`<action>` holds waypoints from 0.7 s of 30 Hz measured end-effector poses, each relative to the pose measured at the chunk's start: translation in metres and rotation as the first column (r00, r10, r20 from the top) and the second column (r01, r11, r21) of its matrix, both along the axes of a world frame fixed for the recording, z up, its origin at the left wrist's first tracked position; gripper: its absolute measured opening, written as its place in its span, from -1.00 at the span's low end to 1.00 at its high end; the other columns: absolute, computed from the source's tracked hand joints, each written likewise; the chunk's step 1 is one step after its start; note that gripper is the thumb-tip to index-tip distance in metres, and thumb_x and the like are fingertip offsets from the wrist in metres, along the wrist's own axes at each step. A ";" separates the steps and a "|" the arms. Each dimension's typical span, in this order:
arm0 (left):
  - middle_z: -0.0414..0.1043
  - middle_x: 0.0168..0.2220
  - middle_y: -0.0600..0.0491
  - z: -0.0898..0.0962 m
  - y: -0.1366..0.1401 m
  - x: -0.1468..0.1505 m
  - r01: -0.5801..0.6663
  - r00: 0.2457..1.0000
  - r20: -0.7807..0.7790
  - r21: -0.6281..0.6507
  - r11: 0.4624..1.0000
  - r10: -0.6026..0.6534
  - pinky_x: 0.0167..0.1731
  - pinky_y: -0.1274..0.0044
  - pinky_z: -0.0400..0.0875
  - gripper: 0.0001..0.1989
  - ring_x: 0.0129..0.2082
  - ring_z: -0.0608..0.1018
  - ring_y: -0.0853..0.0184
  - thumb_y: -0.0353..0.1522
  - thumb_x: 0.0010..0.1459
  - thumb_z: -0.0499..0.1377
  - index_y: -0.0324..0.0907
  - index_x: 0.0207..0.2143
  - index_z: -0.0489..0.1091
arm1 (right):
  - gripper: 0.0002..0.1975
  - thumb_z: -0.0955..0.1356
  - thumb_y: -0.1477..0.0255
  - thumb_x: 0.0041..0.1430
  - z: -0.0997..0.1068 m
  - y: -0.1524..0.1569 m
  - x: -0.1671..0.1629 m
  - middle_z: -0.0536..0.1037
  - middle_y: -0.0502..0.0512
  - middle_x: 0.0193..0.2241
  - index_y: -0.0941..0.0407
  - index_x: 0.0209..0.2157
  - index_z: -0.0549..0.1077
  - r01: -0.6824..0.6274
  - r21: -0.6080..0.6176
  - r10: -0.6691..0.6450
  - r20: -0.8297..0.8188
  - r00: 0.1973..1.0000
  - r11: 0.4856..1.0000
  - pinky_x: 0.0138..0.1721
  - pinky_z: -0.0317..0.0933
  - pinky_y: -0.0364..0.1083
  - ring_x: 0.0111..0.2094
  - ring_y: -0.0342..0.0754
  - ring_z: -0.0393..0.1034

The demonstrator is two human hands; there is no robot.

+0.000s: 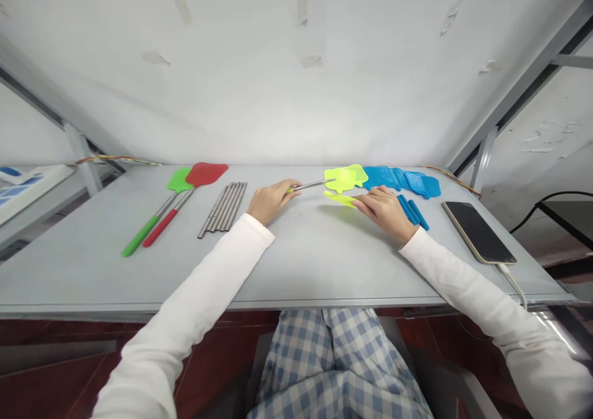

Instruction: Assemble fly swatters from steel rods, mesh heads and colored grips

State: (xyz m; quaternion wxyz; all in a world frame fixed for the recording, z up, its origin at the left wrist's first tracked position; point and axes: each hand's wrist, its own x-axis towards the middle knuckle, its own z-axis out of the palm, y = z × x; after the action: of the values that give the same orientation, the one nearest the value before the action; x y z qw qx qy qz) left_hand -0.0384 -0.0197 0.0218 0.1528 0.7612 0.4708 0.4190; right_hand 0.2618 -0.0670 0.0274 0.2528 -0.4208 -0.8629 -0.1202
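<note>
My left hand is closed around a metal rod with a bit of yellow grip showing at the fingers. The rod points right, its tip in front of yellow fly swatter heads lying at the back of the table. Between the fingers of my right hand is another yellow fly swatter head, seen nearly edge-on and apart from the rod. Blue swatter heads lie overlapping behind my right hand. Blue handle grips rest beside it, partly hidden.
Several bare metal rods lie in a row on the grey table. Further left are a green swatter and a red swatter. A phone with a charging cable lies at the right. Behind rises a white wall.
</note>
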 end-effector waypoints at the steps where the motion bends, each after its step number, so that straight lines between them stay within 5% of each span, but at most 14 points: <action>1: 0.56 -0.29 0.05 0.001 -0.001 0.000 -0.001 1.000 0.009 0.025 1.000 0.001 -0.38 0.58 0.16 -0.82 -0.30 0.53 0.28 -0.23 0.09 0.29 0.03 -0.22 0.56 | -0.49 0.08 0.17 0.40 0.002 0.001 0.003 0.54 0.12 -0.51 0.09 -0.29 0.55 0.033 0.027 -0.033 -0.001 0.999 0.999 -0.26 0.09 -0.01 -0.40 -0.02 0.35; 11: 0.51 -0.33 -0.01 0.003 0.001 -0.008 -0.006 0.989 -0.143 0.218 0.976 0.038 -0.43 0.53 0.14 -0.78 -0.34 0.49 0.29 -0.15 0.18 0.19 0.05 -0.20 0.58 | -0.57 0.09 0.20 0.40 0.001 0.011 0.018 0.58 0.13 -0.38 0.10 -0.21 0.49 0.160 0.093 -0.158 -0.027 0.987 0.983 -0.24 0.00 -0.01 -0.35 0.00 0.32; 21: 0.48 -0.39 0.02 0.002 0.001 -0.010 0.083 0.894 -0.424 0.474 0.877 0.144 -0.58 0.57 0.08 -0.69 -0.39 0.45 0.40 -0.15 0.29 0.06 -0.01 -0.13 0.55 | -0.71 0.17 0.33 0.40 -0.004 0.014 0.019 0.60 0.06 -0.35 0.09 -0.18 0.49 0.150 0.195 -0.152 -0.001 0.988 0.969 -0.23 0.00 -0.03 -0.32 -0.04 0.34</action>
State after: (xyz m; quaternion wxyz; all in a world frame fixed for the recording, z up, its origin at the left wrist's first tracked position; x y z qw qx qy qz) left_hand -0.0481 -0.0186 0.0236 -0.1596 0.8428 0.3865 0.3390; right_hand 0.2811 -0.0534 0.0231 0.2768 -0.4576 -0.8142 -0.2259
